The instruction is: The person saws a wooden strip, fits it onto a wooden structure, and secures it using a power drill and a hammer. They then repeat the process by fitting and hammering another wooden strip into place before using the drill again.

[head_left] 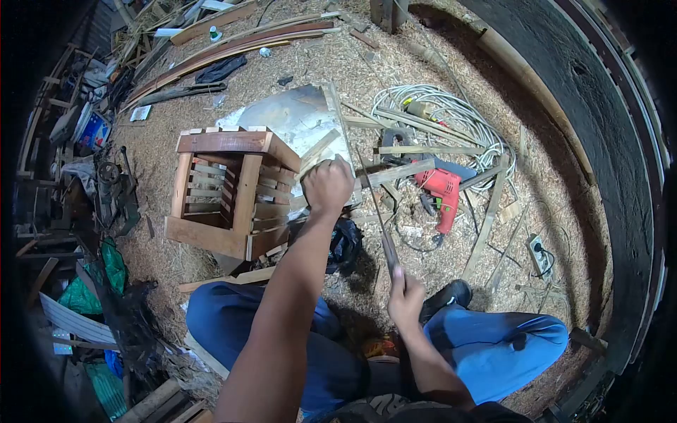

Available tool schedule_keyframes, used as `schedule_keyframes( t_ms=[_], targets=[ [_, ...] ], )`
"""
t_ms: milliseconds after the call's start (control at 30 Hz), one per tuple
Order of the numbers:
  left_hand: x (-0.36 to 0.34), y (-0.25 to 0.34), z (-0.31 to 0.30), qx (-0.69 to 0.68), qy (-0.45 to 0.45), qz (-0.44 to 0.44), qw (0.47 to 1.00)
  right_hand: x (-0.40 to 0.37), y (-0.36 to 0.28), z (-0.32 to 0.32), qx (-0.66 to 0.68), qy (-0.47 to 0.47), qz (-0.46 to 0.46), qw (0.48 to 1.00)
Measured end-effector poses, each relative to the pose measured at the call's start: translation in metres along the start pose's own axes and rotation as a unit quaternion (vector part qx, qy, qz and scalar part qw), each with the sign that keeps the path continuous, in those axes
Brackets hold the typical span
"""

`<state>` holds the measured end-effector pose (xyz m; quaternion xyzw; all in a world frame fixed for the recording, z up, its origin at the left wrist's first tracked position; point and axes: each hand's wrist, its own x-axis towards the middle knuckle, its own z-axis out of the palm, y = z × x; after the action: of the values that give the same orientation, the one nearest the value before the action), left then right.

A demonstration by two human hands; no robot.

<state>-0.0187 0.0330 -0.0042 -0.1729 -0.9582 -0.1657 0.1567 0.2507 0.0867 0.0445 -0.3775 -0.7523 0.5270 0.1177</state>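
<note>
Fingers of your left hand (328,185) closed down on a slat (403,171) just beside the crate (226,190), right hand (405,296) fingers clamped on a blade (377,218) crossing it; crate looks mostly built, loose strips (486,218) on the floor (557,204) unused.

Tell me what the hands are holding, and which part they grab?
The right hand grips a long thin blade by its handle end. The left hand grips a wooden slat at its lower end, beside the crate.
</note>
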Motion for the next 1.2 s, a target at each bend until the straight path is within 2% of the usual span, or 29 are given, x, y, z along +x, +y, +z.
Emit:
schedule_keyframes(
  t_ms=[67, 133, 233, 333, 467, 567, 633, 767, 833, 933, 1067, 1200],
  targets=[
    [0.000, -0.001, 0.001, -0.002, 0.002, -0.002, 1.000, -0.007, 0.007, -0.006, 0.004, -0.007, 0.023, 1.000],
    [0.000, -0.002, 0.002, 0.008, -0.004, 0.013, 1.000, 0.005, 0.009, 0.002, -0.063, -0.002, 0.014, 0.998],
    [-0.002, -0.004, 0.006, 0.016, 0.005, 0.008, 1.000, 0.050, -0.010, 0.031, -0.024, 0.000, -0.005, 1.000],
    [0.000, -0.004, 0.003, 0.005, 0.008, 0.005, 1.000, 0.034, -0.008, 0.019, 0.020, -0.023, -0.017, 0.999],
    [0.001, -0.003, 0.003, -0.006, -0.014, 0.006, 1.000, -0.005, 0.008, -0.008, -0.024, -0.011, -0.003, 1.000],
    [0.001, -0.003, 0.003, -0.010, -0.028, 0.015, 0.999, 0.023, -0.007, 0.012, -0.014, -0.012, 0.011, 1.000],
    [0.000, -0.002, 0.001, 0.006, -0.065, -0.019, 0.998, 0.054, -0.007, 0.034, -0.032, 0.007, -0.025, 0.999],
    [-0.002, -0.001, -0.002, 0.001, -0.050, -0.008, 0.999, 0.030, -0.001, 0.015, 0.000, -0.012, -0.040, 0.999],
    [0.003, 0.002, -0.005, -0.007, -0.074, -0.030, 0.997, 0.002, 0.001, -0.001, 0.017, -0.005, -0.002, 1.000],
    [0.000, -0.001, 0.003, 0.003, -0.046, -0.012, 0.999, 0.005, 0.005, 0.003, -0.037, -0.014, -0.009, 0.999],
    [-0.001, -0.001, 0.002, 0.008, -0.044, -0.012, 0.999, 0.050, -0.016, 0.035, 0.019, 0.022, -0.032, 0.999],
    [0.001, 0.002, 0.001, 0.000, -0.039, -0.025, 0.999, 0.001, -0.003, 0.009, 0.028, 0.028, -0.025, 0.999]
  ],
)
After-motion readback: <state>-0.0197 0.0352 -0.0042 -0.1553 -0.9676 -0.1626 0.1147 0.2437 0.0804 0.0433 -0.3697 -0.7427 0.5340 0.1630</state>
